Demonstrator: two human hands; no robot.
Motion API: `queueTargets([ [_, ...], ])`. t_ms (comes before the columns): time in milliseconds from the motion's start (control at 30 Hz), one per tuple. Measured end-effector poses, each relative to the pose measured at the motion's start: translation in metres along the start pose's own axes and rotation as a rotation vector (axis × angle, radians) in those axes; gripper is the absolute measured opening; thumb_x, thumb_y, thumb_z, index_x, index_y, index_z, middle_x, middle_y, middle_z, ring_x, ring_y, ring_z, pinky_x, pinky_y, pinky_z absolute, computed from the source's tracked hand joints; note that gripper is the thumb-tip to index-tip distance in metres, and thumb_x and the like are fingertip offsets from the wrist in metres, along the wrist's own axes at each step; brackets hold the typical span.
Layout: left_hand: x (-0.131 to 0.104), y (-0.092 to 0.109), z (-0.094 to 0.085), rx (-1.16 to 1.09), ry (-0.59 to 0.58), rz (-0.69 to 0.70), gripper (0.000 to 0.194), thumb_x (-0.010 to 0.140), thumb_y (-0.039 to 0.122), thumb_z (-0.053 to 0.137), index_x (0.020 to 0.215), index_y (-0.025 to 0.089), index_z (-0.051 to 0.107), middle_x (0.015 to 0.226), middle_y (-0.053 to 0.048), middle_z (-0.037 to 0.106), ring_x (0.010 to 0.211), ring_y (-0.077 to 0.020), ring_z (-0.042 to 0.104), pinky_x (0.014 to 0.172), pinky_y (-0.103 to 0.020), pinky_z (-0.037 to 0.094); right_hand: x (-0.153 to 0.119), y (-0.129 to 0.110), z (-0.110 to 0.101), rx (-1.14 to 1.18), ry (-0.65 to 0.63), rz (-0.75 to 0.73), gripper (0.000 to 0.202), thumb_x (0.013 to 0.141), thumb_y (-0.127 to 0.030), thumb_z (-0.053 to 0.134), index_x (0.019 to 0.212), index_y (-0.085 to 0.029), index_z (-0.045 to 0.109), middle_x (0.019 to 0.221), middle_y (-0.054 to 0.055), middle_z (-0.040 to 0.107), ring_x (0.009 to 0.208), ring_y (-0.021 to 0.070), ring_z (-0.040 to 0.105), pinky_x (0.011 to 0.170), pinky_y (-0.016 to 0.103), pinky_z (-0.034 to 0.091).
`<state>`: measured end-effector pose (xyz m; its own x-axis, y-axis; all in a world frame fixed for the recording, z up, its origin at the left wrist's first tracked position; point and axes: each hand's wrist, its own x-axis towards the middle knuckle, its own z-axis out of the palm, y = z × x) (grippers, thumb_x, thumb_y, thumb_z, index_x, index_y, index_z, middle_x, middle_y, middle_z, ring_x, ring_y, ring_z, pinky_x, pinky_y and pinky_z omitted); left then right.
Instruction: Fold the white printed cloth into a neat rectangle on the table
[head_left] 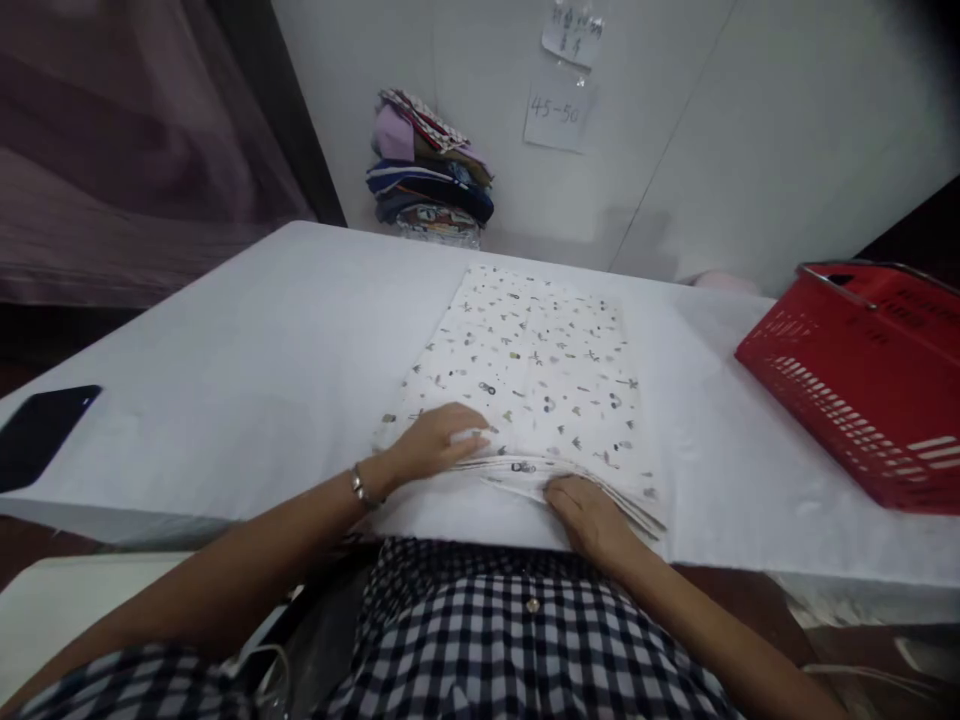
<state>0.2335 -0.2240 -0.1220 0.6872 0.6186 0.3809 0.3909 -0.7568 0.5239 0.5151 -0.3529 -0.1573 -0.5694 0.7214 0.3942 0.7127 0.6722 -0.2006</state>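
A white cloth [536,360] printed with small motifs lies folded in layers on the white-covered table. My left hand [439,440] grips its near edge toward the left, fingers curled over the top and thumb close to the fold. At the near edge further right, my right hand [592,515] holds the stacked layers; its fingertips are partly hidden against the cloth. Between the two hands the edge bulges up slightly, and several layers show along the near right corner.
A red plastic basket [862,390] stands at the table's right end. A dark phone [45,435] lies near the left edge. Folded fabrics [431,170] are stacked against the wall at the back. Handwritten paper notes [559,110] hang on the wall. The table [247,370] has a white cover.
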Motion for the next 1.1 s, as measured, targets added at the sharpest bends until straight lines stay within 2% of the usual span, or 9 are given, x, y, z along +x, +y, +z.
queueTargets([
  [100, -0.026, 0.029, 0.008, 0.022, 0.027, 0.154, 0.021, 0.088, 0.029, 0.057, 0.105, 0.018, 0.062, 0.104, -0.009, 0.066, 0.097, -0.0191, 0.059, 0.084, -0.035, 0.051, 0.004, 0.000, -0.001, 0.006, -0.006, -0.008, 0.027, 0.089, -0.004, 0.040, 0.109, -0.014, 0.057, 0.101, 0.011, 0.065, 0.090, 0.0196, 0.059, 0.079, 0.035, 0.053],
  [200, -0.041, 0.045, 0.019, 0.113, 0.068, 0.171, 0.012, 0.088, 0.021, 0.055, 0.097, 0.018, 0.062, 0.108, -0.010, 0.063, 0.103, -0.0208, 0.056, 0.088, -0.038, 0.049, 0.007, 0.003, -0.002, -0.011, -0.001, -0.011, 0.026, 0.089, -0.006, 0.041, 0.109, -0.015, 0.056, 0.100, 0.010, 0.065, 0.091, 0.0199, 0.058, 0.079, 0.035, 0.053],
  [267, -0.043, 0.049, 0.028, 0.181, 0.058, 0.154, 0.014, 0.089, 0.021, 0.053, 0.098, 0.018, 0.063, 0.115, -0.011, 0.061, 0.110, -0.0225, 0.053, 0.092, -0.041, 0.047, 0.009, 0.004, -0.004, -0.033, 0.012, -0.021, 0.027, 0.089, -0.005, 0.042, 0.109, -0.015, 0.057, 0.100, 0.010, 0.065, 0.091, 0.0200, 0.058, 0.079, 0.035, 0.052],
  [433, -0.038, 0.047, 0.046, 0.295, 0.039, 0.058, 0.010, 0.089, 0.024, 0.055, 0.094, 0.019, 0.062, 0.127, -0.010, 0.055, 0.123, -0.0255, 0.046, 0.101, -0.046, 0.041, 0.010, 0.007, -0.008, -0.068, -0.002, -0.006, 0.029, 0.089, -0.006, 0.041, 0.109, -0.017, 0.059, 0.102, 0.010, 0.065, 0.093, 0.0201, 0.058, 0.080, 0.036, 0.052],
  [600, -0.035, 0.043, 0.056, 0.397, 0.066, -0.060, 0.010, 0.087, 0.022, 0.057, 0.094, 0.018, 0.062, 0.131, -0.011, 0.054, 0.125, -0.0275, 0.044, 0.103, -0.049, 0.037, 0.008, 0.005, -0.006, -0.066, -0.026, 0.002, 0.031, 0.091, -0.008, 0.040, 0.111, -0.018, 0.061, 0.102, 0.010, 0.066, 0.093, 0.0203, 0.059, 0.083, 0.037, 0.051],
  [767, -0.042, 0.041, 0.058, 0.388, 0.055, 0.037, 0.018, 0.091, 0.015, 0.046, 0.085, 0.018, 0.063, 0.123, -0.008, 0.060, 0.121, -0.0225, 0.048, 0.104, -0.046, 0.037, 0.006, 0.002, -0.002, -0.042, -0.094, 0.019, 0.028, 0.093, -0.012, 0.041, 0.111, -0.017, 0.062, 0.101, 0.009, 0.066, 0.092, 0.0201, 0.058, 0.081, 0.036, 0.050],
  [867, -0.046, 0.037, 0.057, 0.385, 0.026, 0.035, 0.020, 0.091, 0.016, 0.045, 0.084, 0.018, 0.063, 0.123, -0.008, 0.060, 0.116, -0.0221, 0.051, 0.096, -0.043, 0.042, 0.004, -0.004, -0.002, -0.039, -0.147, 0.006, 0.028, 0.093, -0.014, 0.043, 0.114, -0.017, 0.062, 0.106, 0.009, 0.065, 0.095, 0.0204, 0.057, 0.083, 0.035, 0.050],
  [1000, -0.049, 0.034, 0.054, 0.398, 0.014, 0.054, 0.021, 0.092, 0.015, 0.043, 0.086, 0.017, 0.063, 0.124, -0.009, 0.060, 0.111, -0.0213, 0.054, 0.088, -0.039, 0.045, -0.003, -0.012, -0.004, -0.112, -0.022, 0.047, 0.035, 0.092, -0.010, 0.042, 0.122, -0.019, 0.058, 0.116, 0.010, 0.063, 0.105, 0.0224, 0.055, 0.086, 0.037, 0.047],
  [1100, -0.048, 0.035, 0.052, 0.404, 0.025, 0.073, 0.021, 0.091, 0.013, 0.043, 0.084, 0.017, 0.062, 0.126, -0.010, 0.059, 0.111, -0.0210, 0.054, 0.089, -0.038, 0.044, -0.008, -0.014, -0.007, -0.218, 0.033, 0.128, 0.043, 0.090, -0.013, 0.046, 0.132, -0.020, 0.050, 0.134, 0.014, 0.053, 0.123, 0.0295, 0.045, 0.092, 0.045, 0.042],
])
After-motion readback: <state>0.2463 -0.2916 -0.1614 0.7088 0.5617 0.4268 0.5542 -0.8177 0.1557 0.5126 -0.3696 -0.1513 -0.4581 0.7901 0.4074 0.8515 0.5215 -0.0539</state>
